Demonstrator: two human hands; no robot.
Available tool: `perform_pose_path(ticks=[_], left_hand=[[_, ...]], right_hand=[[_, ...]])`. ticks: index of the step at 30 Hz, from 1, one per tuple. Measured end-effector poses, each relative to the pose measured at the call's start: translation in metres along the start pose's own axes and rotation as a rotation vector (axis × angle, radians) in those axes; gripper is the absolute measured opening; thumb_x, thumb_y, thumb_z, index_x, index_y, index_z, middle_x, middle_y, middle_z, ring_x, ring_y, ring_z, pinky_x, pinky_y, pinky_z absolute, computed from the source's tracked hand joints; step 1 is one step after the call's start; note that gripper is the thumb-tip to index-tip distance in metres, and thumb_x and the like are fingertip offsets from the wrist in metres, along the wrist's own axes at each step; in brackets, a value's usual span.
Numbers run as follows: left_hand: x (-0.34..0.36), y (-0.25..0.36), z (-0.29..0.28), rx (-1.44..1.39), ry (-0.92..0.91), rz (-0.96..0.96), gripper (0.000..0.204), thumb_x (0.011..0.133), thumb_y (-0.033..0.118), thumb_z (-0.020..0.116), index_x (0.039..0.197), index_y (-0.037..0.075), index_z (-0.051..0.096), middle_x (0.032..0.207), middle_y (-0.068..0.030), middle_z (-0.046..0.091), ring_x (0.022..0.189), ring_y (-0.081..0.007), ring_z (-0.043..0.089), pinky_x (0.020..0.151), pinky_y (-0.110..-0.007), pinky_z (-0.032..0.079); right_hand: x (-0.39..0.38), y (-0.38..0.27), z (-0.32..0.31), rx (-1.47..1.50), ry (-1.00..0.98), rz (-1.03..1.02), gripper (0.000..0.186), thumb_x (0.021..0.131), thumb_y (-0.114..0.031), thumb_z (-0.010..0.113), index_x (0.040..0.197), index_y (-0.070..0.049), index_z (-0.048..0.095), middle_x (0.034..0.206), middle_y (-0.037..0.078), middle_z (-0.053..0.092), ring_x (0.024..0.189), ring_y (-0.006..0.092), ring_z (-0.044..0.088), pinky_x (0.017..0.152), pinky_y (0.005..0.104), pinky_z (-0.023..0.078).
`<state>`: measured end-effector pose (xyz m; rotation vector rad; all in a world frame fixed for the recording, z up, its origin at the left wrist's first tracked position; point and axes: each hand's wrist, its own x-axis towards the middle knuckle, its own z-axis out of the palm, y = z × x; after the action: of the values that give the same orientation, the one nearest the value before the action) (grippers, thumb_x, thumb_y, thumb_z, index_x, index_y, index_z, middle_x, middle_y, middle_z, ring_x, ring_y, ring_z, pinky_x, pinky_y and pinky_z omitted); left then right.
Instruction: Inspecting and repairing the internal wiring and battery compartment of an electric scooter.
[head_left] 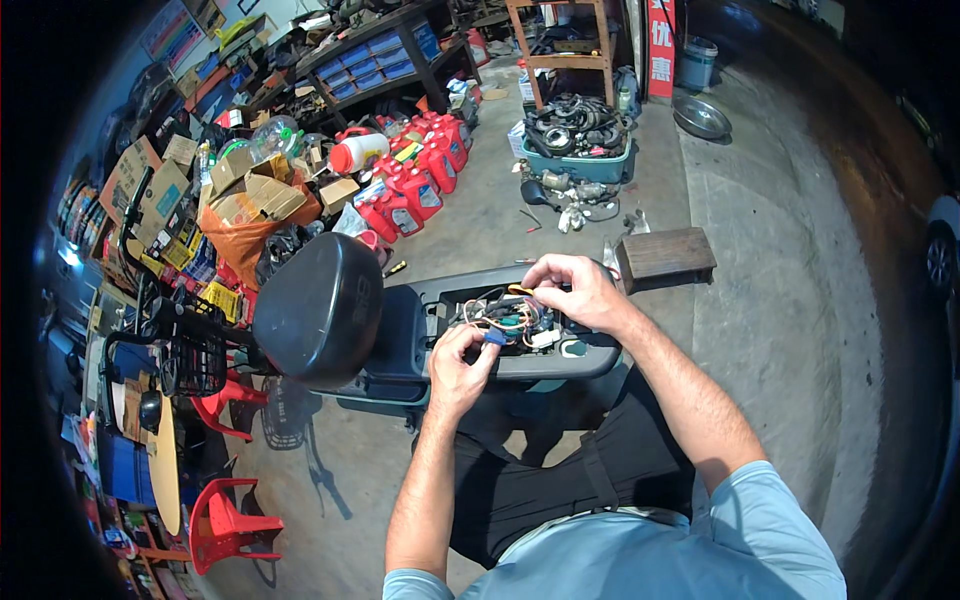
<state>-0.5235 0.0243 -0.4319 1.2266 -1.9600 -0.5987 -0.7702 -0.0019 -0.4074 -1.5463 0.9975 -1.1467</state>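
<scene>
Head: stool [665,257] beyond tangled wiring [513,318], left hand [460,372] pinched on connector [495,338], right hand [583,293] on yellow wire [517,290]

I watch through one view, a wide fisheye on the wearer's head: it faces steeply down from above and behind the left hand [461,370] and the right hand [579,295], near both, taking in floor [470,238] well beyond them.
</scene>
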Motion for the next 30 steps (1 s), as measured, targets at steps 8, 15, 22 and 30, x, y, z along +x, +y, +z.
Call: perform_pose_path(ticks=[8, 15, 22, 30], left_hand=[[-0.0002, 0.0012, 0.0020, -0.029, -0.001, -0.036, 0.014, 0.083, 0.013, 0.075, 0.086, 0.001, 0.069, 0.080, -0.0068, 0.064, 0.075, -0.0212, 0.060, 0.072, -0.034, 0.049], [-0.0005, -0.0012, 0.0018, -0.003, -0.016, 0.007, 0.012, 0.084, 0.009, 0.075, 0.087, 0.000, 0.068, 0.081, -0.0037, 0.063, 0.072, -0.0135, 0.055, 0.068, -0.028, 0.045], [-0.0013, 0.0015, 0.0002, -0.004, -0.041, -0.061, 0.013, 0.083, 0.011, 0.076, 0.090, 0.002, 0.071, 0.086, -0.0071, 0.068, 0.075, -0.0198, 0.060, 0.072, -0.032, 0.050], [-0.0018, -0.0007, 0.0033, -0.013, 0.013, -0.058, 0.015, 0.085, 0.011, 0.076, 0.096, 0.001, 0.071, 0.084, -0.0043, 0.066, 0.074, -0.0144, 0.058, 0.070, -0.029, 0.049]], right_hand=[[0.0009, 0.0085, 0.0013, 0.026, -0.027, -0.031, 0.015, 0.088, -0.003, 0.062, 0.100, 0.004, 0.068, 0.078, 0.003, 0.067, 0.071, 0.0078, 0.060, 0.065, 0.0261, 0.049], [0.0001, 0.0049, 0.0011, 0.018, -0.035, 0.017, 0.014, 0.089, -0.003, 0.061, 0.099, 0.004, 0.067, 0.076, 0.005, 0.068, 0.070, 0.0091, 0.062, 0.064, 0.0277, 0.051], [-0.0015, 0.0015, -0.0002, 0.095, -0.051, -0.005, 0.015, 0.089, -0.003, 0.061, 0.101, 0.004, 0.066, 0.077, 0.006, 0.068, 0.070, 0.0095, 0.064, 0.065, 0.0280, 0.052], [-0.0011, 0.0047, 0.0022, -0.005, 0.007, -0.036, 0.013, 0.088, -0.004, 0.063, 0.098, 0.003, 0.068, 0.074, 0.002, 0.064, 0.068, 0.0074, 0.057, 0.063, 0.0264, 0.047]])
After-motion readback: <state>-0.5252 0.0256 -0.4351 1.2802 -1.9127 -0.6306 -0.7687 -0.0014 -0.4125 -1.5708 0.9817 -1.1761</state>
